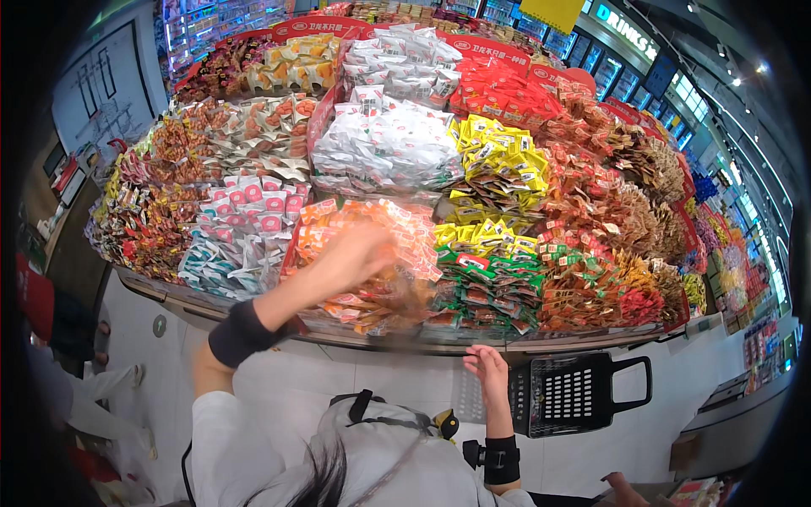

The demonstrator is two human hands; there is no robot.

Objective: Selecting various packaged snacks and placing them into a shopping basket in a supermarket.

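Note:
My left hand [364,252] reaches over a heap of orange-and-white snack packets [405,231] in the middle front of a large display bin. It is blurred by motion, and its fingertips are hard to make out, so whether it grips a packet does not show. At the front edge of the bin, my right hand [486,366] is raised with loosely bent fingers and nothing visible in it. Green snack packets [488,288] lie beyond that hand, with yellow packets [504,158] farther back. Both forearms wear black bands.
A black shopping basket [564,393] with a handle stands right of my right hand. White packets [386,146] and red packets [500,89] fill the bin's far compartments. Pink-and-white packets [256,203] lie to the left. Another person's hand [624,488] shows at lower right.

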